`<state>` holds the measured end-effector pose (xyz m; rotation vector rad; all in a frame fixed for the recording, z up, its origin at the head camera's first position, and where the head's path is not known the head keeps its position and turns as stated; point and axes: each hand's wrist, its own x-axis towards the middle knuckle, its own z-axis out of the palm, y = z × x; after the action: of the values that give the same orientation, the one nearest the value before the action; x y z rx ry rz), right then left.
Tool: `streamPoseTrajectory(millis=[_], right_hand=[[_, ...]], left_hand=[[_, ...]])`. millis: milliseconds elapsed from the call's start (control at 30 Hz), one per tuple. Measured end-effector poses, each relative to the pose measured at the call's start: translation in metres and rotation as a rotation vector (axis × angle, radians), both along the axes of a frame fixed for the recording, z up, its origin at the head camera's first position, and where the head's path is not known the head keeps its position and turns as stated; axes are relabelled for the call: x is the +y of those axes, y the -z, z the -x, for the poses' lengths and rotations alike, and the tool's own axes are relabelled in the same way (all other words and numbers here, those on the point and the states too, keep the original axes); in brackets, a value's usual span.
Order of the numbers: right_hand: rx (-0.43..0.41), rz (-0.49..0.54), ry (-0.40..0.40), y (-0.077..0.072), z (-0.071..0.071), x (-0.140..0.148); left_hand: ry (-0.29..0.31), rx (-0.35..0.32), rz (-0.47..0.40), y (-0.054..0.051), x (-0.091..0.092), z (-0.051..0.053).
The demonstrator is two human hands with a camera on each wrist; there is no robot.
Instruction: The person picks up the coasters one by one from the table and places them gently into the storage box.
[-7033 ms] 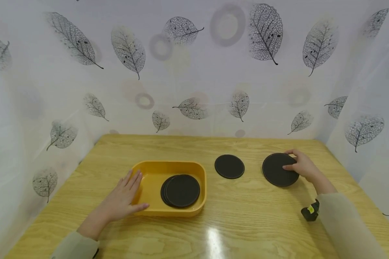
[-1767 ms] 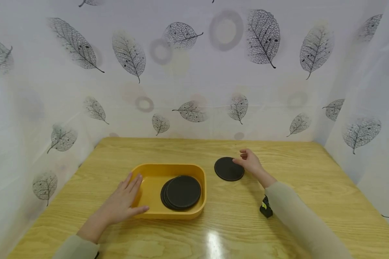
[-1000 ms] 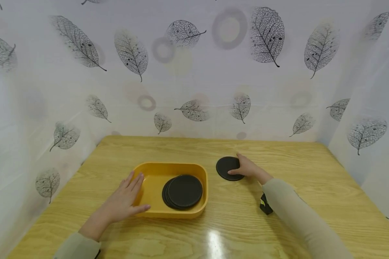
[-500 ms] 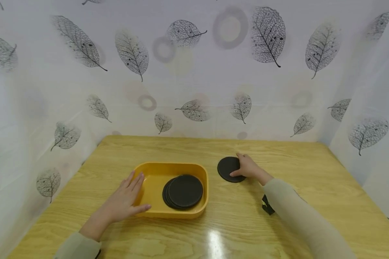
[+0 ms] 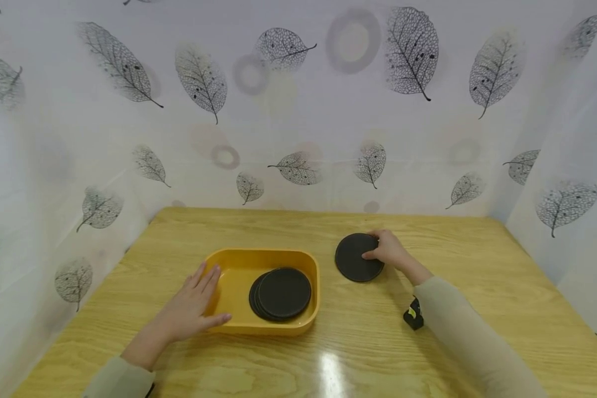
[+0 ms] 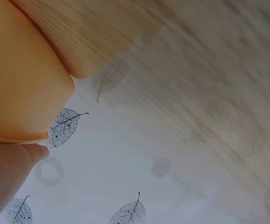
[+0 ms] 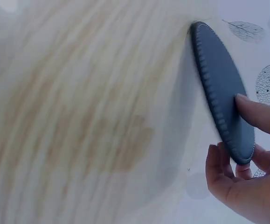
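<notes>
A round black coaster (image 5: 355,257) with a stitched edge is pinched in my right hand (image 5: 392,251), thumb on its upper face and fingers beneath. In the right wrist view the tilted coaster (image 7: 221,86) is raised off the wood, casting a shadow. My left hand (image 5: 186,307) lies with spread, straight fingers over the left side of a yellow rectangular tray (image 5: 258,330). In the left wrist view the thumb (image 6: 37,151) touches the tray's rim. Several black coasters (image 5: 284,293) sit in an overlapping stack at the tray's right end.
The light wood table (image 5: 358,348) reaches back to a white curtain (image 5: 298,121) printed with leaves, which also hangs at both sides. A small black device (image 5: 413,316) is on the underside of my right wrist.
Seven seconds ago my right hand held another coaster farther right; the stack in the tray now looks thicker. Since then it has reached the last table coaster, gripped it and lifted it. The left hand stays put.
</notes>
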<state>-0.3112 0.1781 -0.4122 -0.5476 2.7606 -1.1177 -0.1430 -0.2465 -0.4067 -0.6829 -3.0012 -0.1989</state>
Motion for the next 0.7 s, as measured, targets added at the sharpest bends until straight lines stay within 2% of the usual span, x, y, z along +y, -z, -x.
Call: streamPoseTrajectory(millis=[133,167,333,533,700], right_hand=[[-0.036,0.095,0.001,-0.004,-0.007,0.002],[-0.062,0.093,0.019,-0.010,-0.012,-0.001],[-0.109,0.126,0.017,-0.015,-0.018,0.002],[-0.234,0.258,0.018,-0.015,-0.022,0.006],[-0.293,0.366,0.066,-0.016,-0.030,0.007]], left_hand=[[0.002,0.003,0.008,-0.001,0.000,0.000],[0.001,0.000,0.007,-0.001,0.000,0.000],[-0.006,-0.019,-0.001,-0.002,0.001,0.000],[-0.009,-0.026,-0.006,-0.003,0.001,-0.001],[-0.006,-0.018,-0.004,-0.002,0.001,-0.001]])
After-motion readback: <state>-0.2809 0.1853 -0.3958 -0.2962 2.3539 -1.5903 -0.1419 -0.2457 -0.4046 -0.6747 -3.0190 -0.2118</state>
